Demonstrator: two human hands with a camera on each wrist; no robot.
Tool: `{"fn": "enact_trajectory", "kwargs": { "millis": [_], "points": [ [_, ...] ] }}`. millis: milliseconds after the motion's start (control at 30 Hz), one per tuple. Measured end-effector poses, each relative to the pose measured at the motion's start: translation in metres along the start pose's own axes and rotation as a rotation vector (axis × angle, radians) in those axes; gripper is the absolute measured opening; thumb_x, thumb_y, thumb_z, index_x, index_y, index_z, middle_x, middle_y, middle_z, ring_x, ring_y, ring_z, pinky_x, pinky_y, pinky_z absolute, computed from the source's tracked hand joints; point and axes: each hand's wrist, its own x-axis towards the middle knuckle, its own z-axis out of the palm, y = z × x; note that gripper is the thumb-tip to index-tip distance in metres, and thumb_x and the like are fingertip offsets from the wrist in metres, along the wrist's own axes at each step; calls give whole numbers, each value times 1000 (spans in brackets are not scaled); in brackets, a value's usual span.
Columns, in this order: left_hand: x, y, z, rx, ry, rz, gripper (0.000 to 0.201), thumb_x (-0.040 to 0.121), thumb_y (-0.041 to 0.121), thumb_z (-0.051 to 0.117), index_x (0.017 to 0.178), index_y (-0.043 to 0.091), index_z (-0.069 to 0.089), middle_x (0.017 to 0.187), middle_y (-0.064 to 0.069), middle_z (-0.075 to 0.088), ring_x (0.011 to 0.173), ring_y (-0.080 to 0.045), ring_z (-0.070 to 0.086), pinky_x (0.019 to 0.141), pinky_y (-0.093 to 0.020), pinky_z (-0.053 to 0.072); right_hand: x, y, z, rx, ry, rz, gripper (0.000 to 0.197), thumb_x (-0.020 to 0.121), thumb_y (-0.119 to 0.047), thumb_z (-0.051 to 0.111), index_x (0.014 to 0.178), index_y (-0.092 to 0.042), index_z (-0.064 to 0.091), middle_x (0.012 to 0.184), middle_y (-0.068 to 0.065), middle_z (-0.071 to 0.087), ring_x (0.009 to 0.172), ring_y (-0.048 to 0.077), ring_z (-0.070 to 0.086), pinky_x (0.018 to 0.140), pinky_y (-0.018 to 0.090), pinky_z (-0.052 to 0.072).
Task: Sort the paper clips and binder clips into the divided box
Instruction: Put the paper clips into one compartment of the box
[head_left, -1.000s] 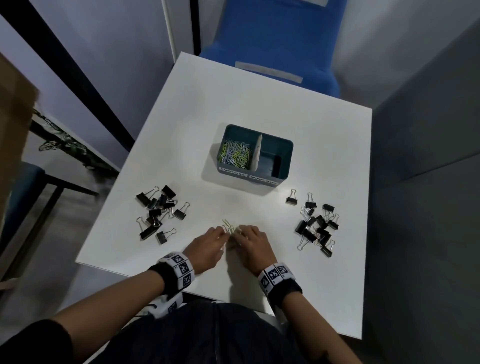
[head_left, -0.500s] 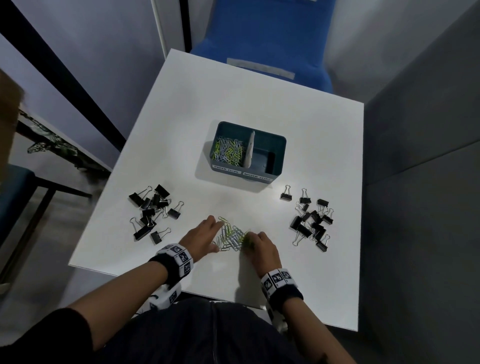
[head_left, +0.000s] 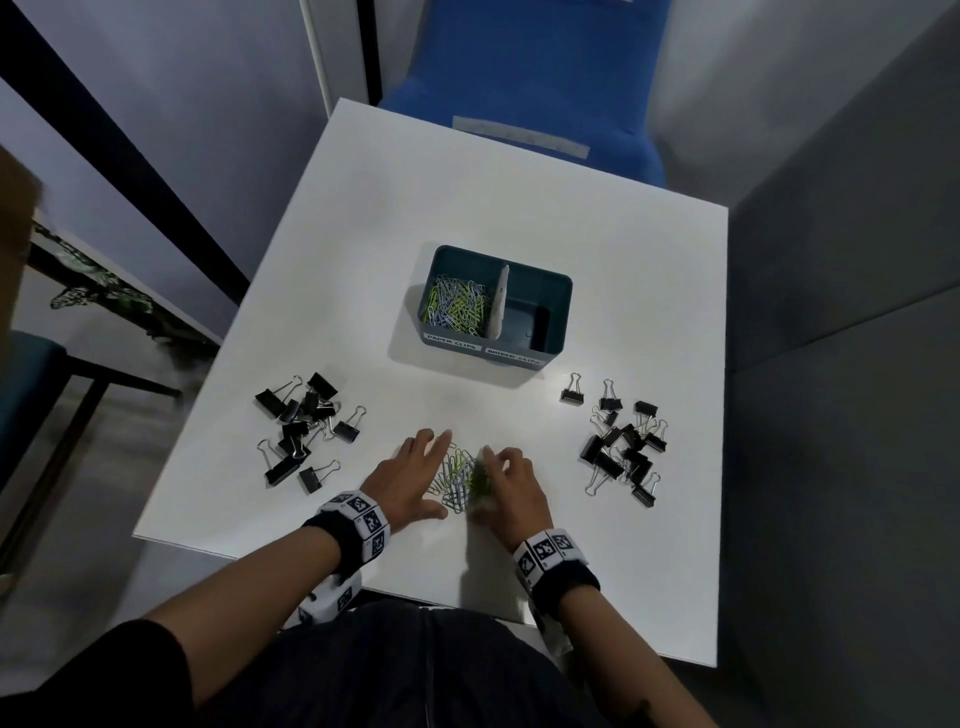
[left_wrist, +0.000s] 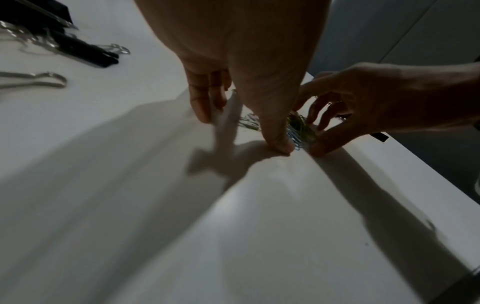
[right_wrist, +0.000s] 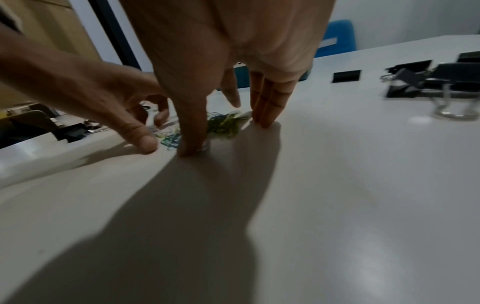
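Paper clips of thin bent wire, lime green, pale blue and white (head_left: 460, 475), lie in a small tangled heap on the smooth white desk (head_left: 519, 208), near its front edge. The left hand (head_left: 410, 480) rests just left of the heap with straight, spread fingers and thumb tip on the desk. The right hand (head_left: 506, 488) rests just right of it, fingers loosely spread with tips down beside the clips, grasping nothing. Farther back stands the dark teal rectangular plastic box with rounded corners (head_left: 558, 322), split by a pale upright divider (head_left: 500, 301); its left compartment holds more wire clips, and two white labels run along its near wall. Black folded-metal binder clips with silver wire handles lie in two loose clusters, one at the left (head_left: 301, 431), one at the right (head_left: 621, 441).
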Motion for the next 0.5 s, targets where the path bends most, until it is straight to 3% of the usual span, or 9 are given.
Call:
{"fn": "enact_trajectory", "kwargs": {
  "millis": [67, 167, 300, 400, 500],
  "points": [
    [4, 9, 1, -17, -1, 60, 94, 79, 38, 73, 151, 19, 15, 147, -8, 24, 126, -26, 39, 83, -40, 53, 2, -10, 2, 21, 33, -27, 74, 72, -23, 77, 137, -19, 42, 124, 11, 43, 109, 30, 47, 74, 37, 52],
    [10, 14, 5, -31, 14, 100, 74, 80, 27, 72, 142, 19, 32, 135, -4, 35, 113, -22, 46, 74, -37, 54, 6, -21, -1, 71, 42, -10, 50, 81, -18, 67, 129, -15, 52, 120, 12, 47, 107, 30, 46, 65, 36, 45],
    [17, 13, 2, -50, 63, 117, 36, 86, 19, 66, 117, 16, 48, 111, -5, 44, 87, -24, 54, 60, -35, 49, 14, -17, 5, 95, 108, 30, 17, 84, -14, 66, 99, -11, 62, 101, 12, 53, 91, 31, 54, 54, 33, 39],
    [20, 14, 0, -51, 84, 128, 17, 89, 14, 62, 102, 14, 51, 98, -7, 46, 74, -27, 55, 55, -38, 46, 17, -14, 4, 111, 126, 51, 11, 87, -16, 63, 96, -10, 64, 98, 12, 54, 88, 30, 54, 59, 35, 42],
    [26, 13, -4, -73, 102, 116, 6, 91, 12, 58, 95, 10, 54, 93, -10, 49, 71, -32, 56, 55, -37, 43, 19, -9, -1, 120, 106, 49, 10, 88, -15, 60, 95, -9, 66, 97, 12, 55, 87, 31, 56, 64, 35, 45]
  ]
}}
